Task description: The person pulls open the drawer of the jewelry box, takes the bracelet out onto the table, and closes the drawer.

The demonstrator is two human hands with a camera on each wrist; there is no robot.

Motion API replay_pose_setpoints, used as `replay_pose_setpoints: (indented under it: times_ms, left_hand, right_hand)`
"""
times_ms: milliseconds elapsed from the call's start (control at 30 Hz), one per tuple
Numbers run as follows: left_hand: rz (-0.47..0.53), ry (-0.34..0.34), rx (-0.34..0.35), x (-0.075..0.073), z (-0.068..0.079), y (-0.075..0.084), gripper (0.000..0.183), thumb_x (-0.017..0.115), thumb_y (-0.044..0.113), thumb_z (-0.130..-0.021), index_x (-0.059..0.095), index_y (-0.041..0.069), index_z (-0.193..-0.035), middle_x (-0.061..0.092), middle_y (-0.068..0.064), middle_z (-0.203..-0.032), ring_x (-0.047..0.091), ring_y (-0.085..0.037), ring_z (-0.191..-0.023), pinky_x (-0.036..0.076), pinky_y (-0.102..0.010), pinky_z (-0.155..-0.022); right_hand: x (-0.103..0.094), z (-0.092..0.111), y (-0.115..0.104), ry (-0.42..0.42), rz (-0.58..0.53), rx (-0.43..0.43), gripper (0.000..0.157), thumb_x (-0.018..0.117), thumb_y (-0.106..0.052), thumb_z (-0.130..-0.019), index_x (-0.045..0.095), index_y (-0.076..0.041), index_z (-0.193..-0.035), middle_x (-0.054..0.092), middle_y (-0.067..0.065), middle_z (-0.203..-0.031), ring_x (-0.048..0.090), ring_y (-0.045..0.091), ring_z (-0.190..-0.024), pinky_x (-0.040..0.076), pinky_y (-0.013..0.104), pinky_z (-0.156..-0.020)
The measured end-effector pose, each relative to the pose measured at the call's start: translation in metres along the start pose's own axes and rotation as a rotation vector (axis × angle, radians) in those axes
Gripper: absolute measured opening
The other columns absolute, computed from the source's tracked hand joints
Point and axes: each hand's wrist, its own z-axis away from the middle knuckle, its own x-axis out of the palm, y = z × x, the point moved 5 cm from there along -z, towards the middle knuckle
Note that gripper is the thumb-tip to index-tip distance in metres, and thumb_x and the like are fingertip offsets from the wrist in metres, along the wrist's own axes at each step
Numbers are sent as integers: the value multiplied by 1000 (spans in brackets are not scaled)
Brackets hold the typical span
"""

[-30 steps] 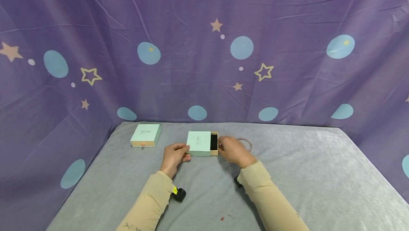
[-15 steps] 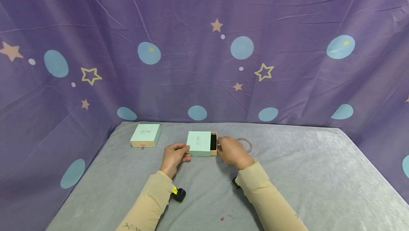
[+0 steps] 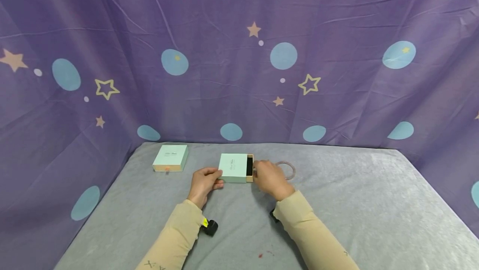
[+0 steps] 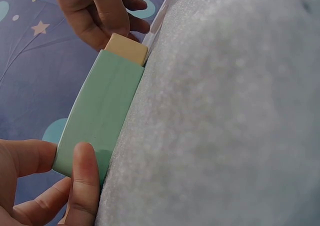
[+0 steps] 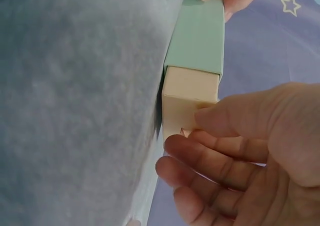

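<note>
A mint-green drawer-style gift box (image 3: 232, 167) lies flat on the grey cloth, its lettered sleeve facing up. My left hand (image 3: 203, 183) grips the sleeve's left end between thumb and fingers. From the right end sticks out a cream inner drawer (image 5: 186, 98), with a narrow strip of its black inside (image 3: 250, 166) showing in the head view. The thumb (image 5: 220, 117) of my right hand (image 3: 272, 177) presses on the drawer's end face. Its other fingers bend loosely below, beside a small tab. Just past the right hand lies a pale pinkish bangle (image 3: 293, 171).
A second mint-green box (image 3: 170, 158), its drawer fully in and an orange tab at the front, sits at the back left. Grey cloth (image 3: 355, 203) covers the table. A purple patterned curtain (image 3: 209, 95) hangs behind it and along the sides.
The drawer has slid slightly left into the sleeve, narrowing the black strip. My right hand has moved left with it, baring more of the bangle. The left hand stays put.
</note>
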Motion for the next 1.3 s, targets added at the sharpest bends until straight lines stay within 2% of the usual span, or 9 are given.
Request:
replay_pose_setpoints:
  times_ms: [200,433,700,1133,1300]
  left_hand:
    - [4,0,-7,0,0,-1,33,67,7,-89,60,-8,-117,63,-19,-94,67,-21,-69,60,-33,-66]
    - [11,0,-4,1,-1,0,32,67,7,-89,61,-8,-117,63,-19,-92,66,-19,-67,60,-32,-65]
    - [4,0,0,1,-1,-1,32,67,7,-89,61,-8,-117,63,-19,-93,67,-20,-67,60,-32,-65]
    - [8,5,6,1,-1,0,32,67,6,-89,61,-9,-116,63,-19,-91,67,-20,-67,60,-32,-64]
    - [4,1,3,1,-2,-1,33,67,7,-89,60,-8,-118,64,-19,-92,67,-20,-67,60,-33,-65]
  right_hand:
    - [1,0,-2,20,-5,6,10,61,-5,-79,59,-14,-74,59,3,-75,59,22,-74,49,39,-55]
    - [2,1,-5,28,-16,4,7,62,-5,-80,65,-11,-79,61,4,-78,61,24,-77,51,41,-59]
    - [4,1,-8,30,-24,-16,7,65,-7,-81,64,-12,-78,60,3,-77,60,22,-76,50,40,-59]
    - [6,1,-10,51,-28,-62,12,63,-7,-82,60,-15,-73,58,3,-75,61,23,-74,49,40,-58]
    - [7,2,-11,43,-40,-69,14,64,-8,-84,62,-18,-74,60,1,-75,61,20,-74,49,38,-58]
